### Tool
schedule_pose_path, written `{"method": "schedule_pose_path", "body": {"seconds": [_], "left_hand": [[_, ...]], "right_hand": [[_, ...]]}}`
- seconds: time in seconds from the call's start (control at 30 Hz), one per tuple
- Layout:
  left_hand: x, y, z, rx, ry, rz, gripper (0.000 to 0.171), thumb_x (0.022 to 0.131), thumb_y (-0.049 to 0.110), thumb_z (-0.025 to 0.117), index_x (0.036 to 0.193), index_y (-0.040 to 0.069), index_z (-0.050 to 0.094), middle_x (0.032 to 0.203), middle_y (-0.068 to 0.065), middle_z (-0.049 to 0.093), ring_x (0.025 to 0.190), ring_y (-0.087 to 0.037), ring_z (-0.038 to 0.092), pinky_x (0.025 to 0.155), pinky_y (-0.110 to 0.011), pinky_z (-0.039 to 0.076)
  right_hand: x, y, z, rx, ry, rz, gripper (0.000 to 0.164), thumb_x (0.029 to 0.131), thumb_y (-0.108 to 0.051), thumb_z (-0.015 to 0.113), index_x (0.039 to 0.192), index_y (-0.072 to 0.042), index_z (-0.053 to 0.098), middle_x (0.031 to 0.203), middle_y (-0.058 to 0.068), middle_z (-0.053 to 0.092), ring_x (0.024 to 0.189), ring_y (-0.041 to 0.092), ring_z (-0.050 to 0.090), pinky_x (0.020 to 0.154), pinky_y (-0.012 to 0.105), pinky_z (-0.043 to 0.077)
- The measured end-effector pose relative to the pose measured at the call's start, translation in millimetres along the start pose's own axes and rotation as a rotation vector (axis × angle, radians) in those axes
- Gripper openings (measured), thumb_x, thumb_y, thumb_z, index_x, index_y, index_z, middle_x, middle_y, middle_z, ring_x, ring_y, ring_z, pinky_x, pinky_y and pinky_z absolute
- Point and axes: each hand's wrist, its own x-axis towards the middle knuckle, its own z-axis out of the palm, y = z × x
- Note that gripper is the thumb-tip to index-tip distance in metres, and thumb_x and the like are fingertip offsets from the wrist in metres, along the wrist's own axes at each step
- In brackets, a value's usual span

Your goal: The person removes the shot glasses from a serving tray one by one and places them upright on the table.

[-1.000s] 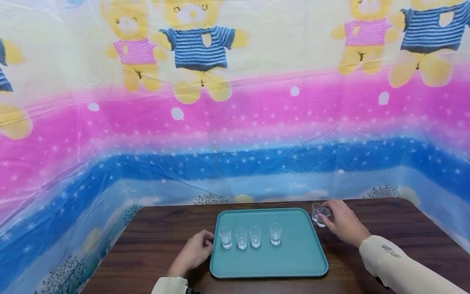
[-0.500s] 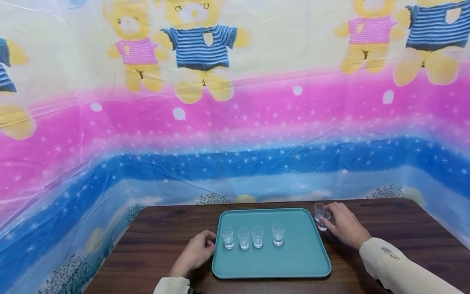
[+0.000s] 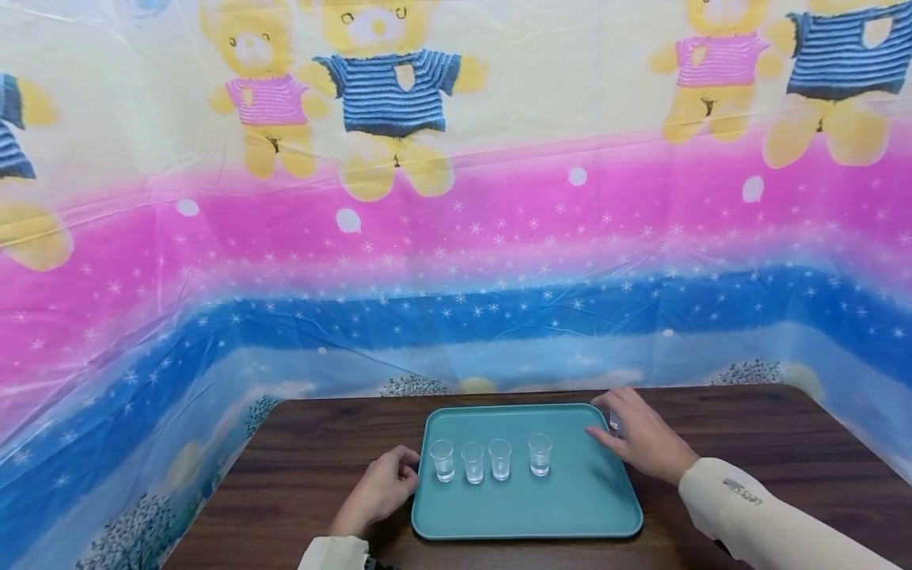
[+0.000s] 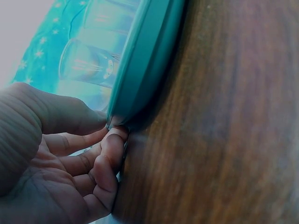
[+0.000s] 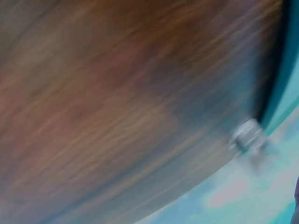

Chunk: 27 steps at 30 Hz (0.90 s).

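Observation:
A green tray (image 3: 527,514) lies on the wooden table, carrying several clear shot glasses in a row, one (image 3: 540,455) set apart on the right. My left hand (image 3: 379,489) pinches the tray's left edge, thumb on the rim and curled fingers against its side in the left wrist view. Over the tray's right edge, my right hand (image 3: 644,435) has thumb and forefinger spread apart, and no glass shows between the tips. Behind these fingers a shot glass (image 3: 616,423) partly shows beside the tray. The right wrist view has blurred clear glass (image 5: 252,135) near the tray's corner.
The dark wood table (image 3: 299,451) reaches out on both sides of the tray. Behind it hangs a cloth (image 3: 456,237) printed with bears and coloured bands.
My right hand, which had its fingers on a shot glass to the right of the tray, has shifted left to the tray's edge. The left hand stays at the tray.

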Motion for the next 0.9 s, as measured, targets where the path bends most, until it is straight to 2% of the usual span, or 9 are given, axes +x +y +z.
{"method": "schedule_pose_path", "body": {"seconds": [0.17, 0.3, 0.47, 0.67, 0.8, 0.9], "left_hand": [[-0.7, 0.3, 0.2, 0.001, -0.004, 0.001, 0.025, 0.088, 0.000, 0.053, 0.112, -0.005, 0.056, 0.080, -0.006, 0.053, 0.068, -0.018, 0.048, 0.060, -0.033, 0.041], [-1.5, 3.2, 0.3, 0.001, -0.006, 0.000, 0.025, 0.089, 0.000, 0.053, 0.113, -0.005, 0.055, 0.081, -0.006, 0.053, 0.068, -0.018, 0.049, 0.060, -0.033, 0.041], [-1.5, 4.2, 0.1, -0.002, -0.007, 0.007, 0.025, 0.089, 0.000, 0.053, 0.114, -0.005, 0.055, 0.080, -0.006, 0.053, 0.068, -0.018, 0.049, 0.060, -0.033, 0.041], [0.8, 2.8, 0.5, -0.004, -0.010, 0.007, 0.026, 0.089, 0.001, 0.053, 0.114, -0.005, 0.055, 0.081, -0.006, 0.053, 0.068, -0.018, 0.049, 0.060, -0.033, 0.041], [0.1, 1.5, -0.3, -0.001, -0.007, -0.002, 0.026, 0.089, 0.001, 0.053, 0.114, -0.004, 0.055, 0.082, -0.006, 0.053, 0.070, -0.018, 0.049, 0.061, -0.034, 0.041], [-1.1, 0.9, -0.3, -0.007, -0.012, -0.016, 0.026, 0.089, 0.001, 0.053, 0.114, -0.004, 0.055, 0.082, -0.006, 0.053, 0.070, -0.019, 0.049, 0.061, -0.034, 0.041]], "right_hand": [[4, -21, 7, 0.033, -0.063, -0.055, 0.037, 0.086, -0.032, 0.070, 0.116, -0.013, 0.059, 0.110, 0.002, 0.055, 0.099, 0.018, 0.052, 0.080, 0.040, 0.047], [5, -27, 12, 0.062, -0.079, -0.102, 0.038, 0.084, -0.029, 0.072, 0.116, -0.016, 0.058, 0.110, 0.000, 0.055, 0.101, 0.018, 0.053, 0.082, 0.037, 0.047], [7, -35, 17, 0.075, -0.115, -0.117, 0.042, 0.083, -0.031, 0.072, 0.120, -0.016, 0.057, 0.109, 0.000, 0.055, 0.101, 0.018, 0.054, 0.081, 0.037, 0.048], [11, -46, 20, 0.081, -0.196, -0.127, 0.048, 0.085, -0.030, 0.070, 0.126, -0.010, 0.055, 0.105, -0.002, 0.055, 0.099, 0.017, 0.053, 0.081, 0.038, 0.046], [14, -54, 25, 0.069, -0.232, -0.132, 0.045, 0.086, -0.030, 0.069, 0.124, -0.009, 0.057, 0.106, -0.002, 0.055, 0.098, 0.015, 0.053, 0.080, 0.038, 0.046], [15, -58, 28, 0.050, -0.222, -0.137, 0.039, 0.087, -0.030, 0.068, 0.120, -0.010, 0.060, 0.105, -0.004, 0.055, 0.096, 0.012, 0.052, 0.078, 0.037, 0.047]]}}
